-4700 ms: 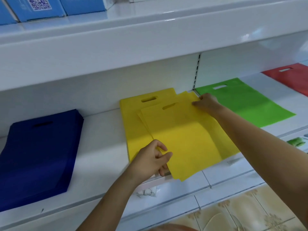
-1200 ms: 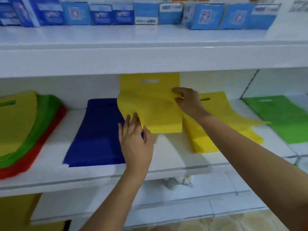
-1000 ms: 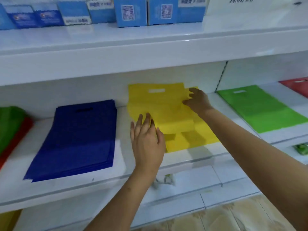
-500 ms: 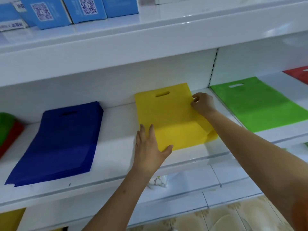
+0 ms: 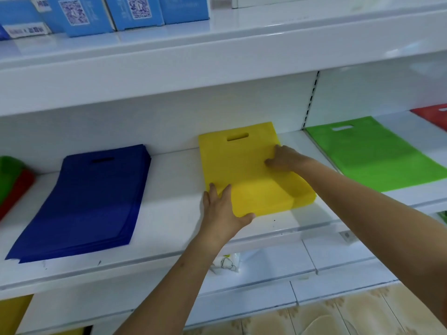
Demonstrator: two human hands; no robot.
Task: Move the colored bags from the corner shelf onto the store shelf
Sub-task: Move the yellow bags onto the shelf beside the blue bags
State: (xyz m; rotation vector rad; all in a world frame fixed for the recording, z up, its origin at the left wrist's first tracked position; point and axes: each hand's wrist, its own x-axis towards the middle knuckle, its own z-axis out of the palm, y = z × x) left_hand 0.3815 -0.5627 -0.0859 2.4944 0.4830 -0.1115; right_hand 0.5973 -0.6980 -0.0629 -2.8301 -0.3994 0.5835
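Landmark: yellow bag stack [image 5: 244, 172], lying flat on the white store shelf [image 5: 169, 228], cut-out handle toward the back wall.

Nearest the camera, below the yellow bag stack: tiled floor [image 5: 314, 320] and the lower shelf, where a small white packet [image 5: 226, 262] sits under the shelf lip. A yellow patch shows at the far lower left corner; cannot tell what it is.

Left hand [image 5: 222, 209]: at the near-left corner of the yellow bag stack. Fingers straight and flat, running along the stack's left edge, thumb spread out against its front edge. Pressing, not gripping.

Right hand [image 5: 285, 158]: on the right edge of the yellow bag stack, about halfway back. Fingers bent down onto the top bag, thumb stretched toward the middle. Whether the fingers hook round the edge or only press on it, cannot tell.

Near-right corner of the yellow stack: lower bags stick out slightly past the top one.

Left of the yellow bag stack, well apart, same shelf: blue bag stack [image 5: 92, 197], fanned a little at its edges. Further left, at the frame edge: green and red bags [image 5: 11, 182] heaped together.

Right of the yellow bag stack, past the upright slot strip: green bag [image 5: 372, 153] lying flat. Beyond it, a red bag [image 5: 433, 116], only partly in view.

Above and behind the yellow bag stack: upper shelf with a row of blue boxes [image 5: 108, 13] bearing QR codes.
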